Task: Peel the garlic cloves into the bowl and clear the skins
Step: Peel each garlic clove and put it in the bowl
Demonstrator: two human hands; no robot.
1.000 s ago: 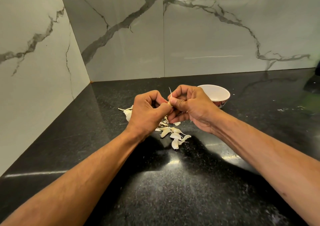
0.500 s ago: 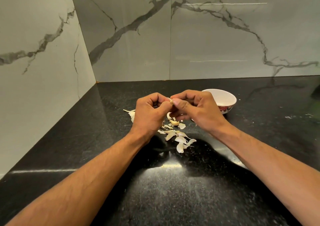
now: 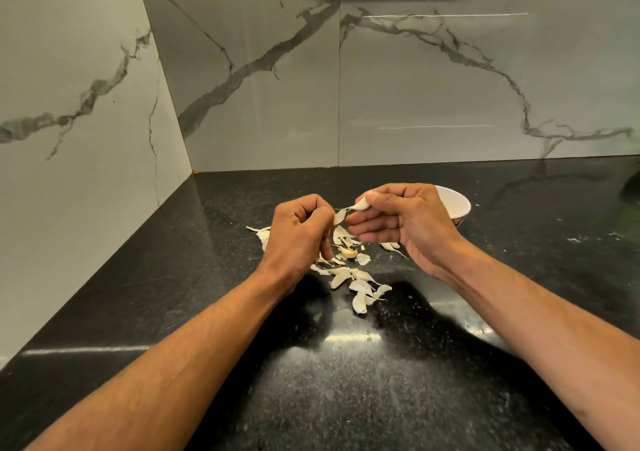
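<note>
a: going from the left. what's nearest the left edge of the surface (image 3: pixel 114 295)?

b: only bare black stone there. further in, the left hand (image 3: pixel 298 232) is curled, its fingertips pinching one end of a strip of skin (image 3: pixel 340 216). it hangs above the surface, not resting on it.

a: and under it?

b: the pile of skins (image 3: pixel 356 277), loose on the surface between the two wrists, with one yellowish peeled-looking clove (image 3: pixel 348 252) lying among them. a few more scraps show behind the left hand, toward the back corner.

a: then the clove being worked?

b: the garlic clove (image 3: pixel 361 204) is pinched between thumb and forefinger of the right hand (image 3: pixel 405 222); the other fingers are loosely stretched beneath it. the strip of skin runs from the clove across to the left hand, so it looks only partly freed.

a: and the bowl?

b: the white bowl (image 3: pixel 457 205) sits just behind the right hand, toward the back edge of the surface, partly hidden. i cannot tell what's in it.

a: how would you finish this peel well?

b: my guess: keep the pinch on the clove firm and low so the skin has room to slide off, pull the strip away along its length rather than snapping it, and let it drop onto the pile, not toward the bowl. check for papery bits clinging to the clove, then carry it a short way back into the bowl.
</note>
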